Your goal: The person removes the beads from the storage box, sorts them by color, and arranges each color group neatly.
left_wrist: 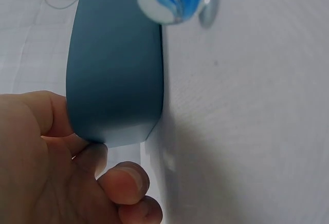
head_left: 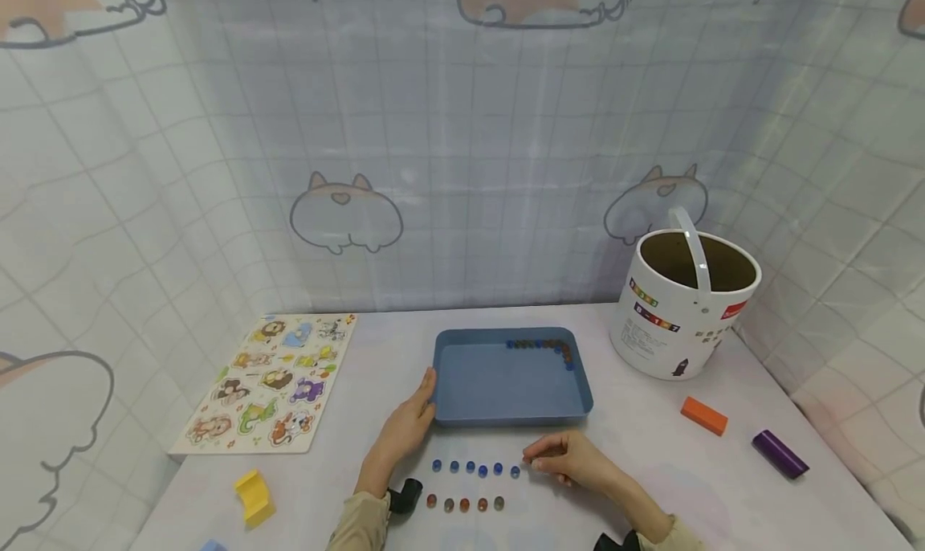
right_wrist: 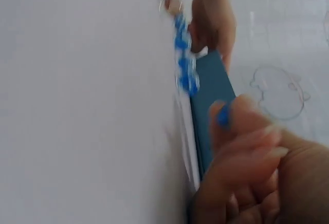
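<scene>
My left hand [head_left: 403, 432] holds the left side of a shallow blue tray [head_left: 506, 390] near its front corner; in the left wrist view its lower fingers [left_wrist: 126, 183] curl loosely beside the tray's end. Between thumb and finger, my right hand [head_left: 578, 461] pinches a blue marble [right_wrist: 223, 116], blurred in the right wrist view. Just left of that hand, blue marbles [head_left: 482, 471] lie in a row before the tray. A second row of brownish and grey marbles [head_left: 465, 504] lies closer to me. Inside the tray, small marbles [head_left: 538, 344] line the back right corner.
A white bucket [head_left: 650, 334] with a raised handle stands at the back right. Orange [head_left: 704, 416] and purple blocks [head_left: 780, 455] lie in front of it. An animal puzzle board [head_left: 267, 382] is at the left, with a yellow block [head_left: 254, 499] nearer me. Patterned curtains surround the table.
</scene>
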A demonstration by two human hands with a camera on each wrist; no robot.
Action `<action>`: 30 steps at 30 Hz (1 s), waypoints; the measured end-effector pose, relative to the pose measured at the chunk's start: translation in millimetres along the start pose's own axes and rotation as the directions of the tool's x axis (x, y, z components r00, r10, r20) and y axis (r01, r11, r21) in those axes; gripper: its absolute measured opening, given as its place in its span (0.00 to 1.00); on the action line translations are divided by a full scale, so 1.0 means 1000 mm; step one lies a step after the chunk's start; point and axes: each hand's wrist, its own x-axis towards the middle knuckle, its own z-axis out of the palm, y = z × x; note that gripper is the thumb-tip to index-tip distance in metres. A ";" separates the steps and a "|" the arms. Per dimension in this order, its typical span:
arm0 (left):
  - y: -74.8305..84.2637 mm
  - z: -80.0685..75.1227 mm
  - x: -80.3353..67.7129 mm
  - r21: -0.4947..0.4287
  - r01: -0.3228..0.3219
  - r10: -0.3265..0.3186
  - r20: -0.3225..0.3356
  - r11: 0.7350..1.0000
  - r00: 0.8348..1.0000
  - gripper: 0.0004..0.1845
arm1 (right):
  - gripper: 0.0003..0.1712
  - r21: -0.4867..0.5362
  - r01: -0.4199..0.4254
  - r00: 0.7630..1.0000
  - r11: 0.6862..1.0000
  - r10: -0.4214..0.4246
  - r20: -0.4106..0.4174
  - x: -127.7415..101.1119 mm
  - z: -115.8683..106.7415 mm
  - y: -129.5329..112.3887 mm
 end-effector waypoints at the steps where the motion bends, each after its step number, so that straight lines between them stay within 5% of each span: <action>1: 0.000 0.000 0.000 0.003 -0.001 0.001 0.001 1.000 1.000 0.30 | 0.17 -0.022 0.002 1.000 1.000 -0.002 -0.002 0.000 0.002 0.002; 18: 0.000 0.000 0.000 -0.028 0.010 -0.010 0.004 1.000 1.000 0.30 | 0.14 -0.152 0.013 0.996 0.988 -0.026 -0.089 0.002 0.015 0.005; 24: -0.001 0.001 0.000 -0.020 0.006 -0.006 0.007 1.000 1.000 0.30 | 0.17 -0.113 0.039 0.995 0.993 -0.048 -0.082 0.000 -0.001 -0.013; 30: -0.001 0.001 0.001 -0.021 0.006 -0.006 0.005 1.000 1.000 0.30 | 0.19 -0.231 0.090 0.982 0.969 -0.125 -0.142 0.004 -0.032 -0.049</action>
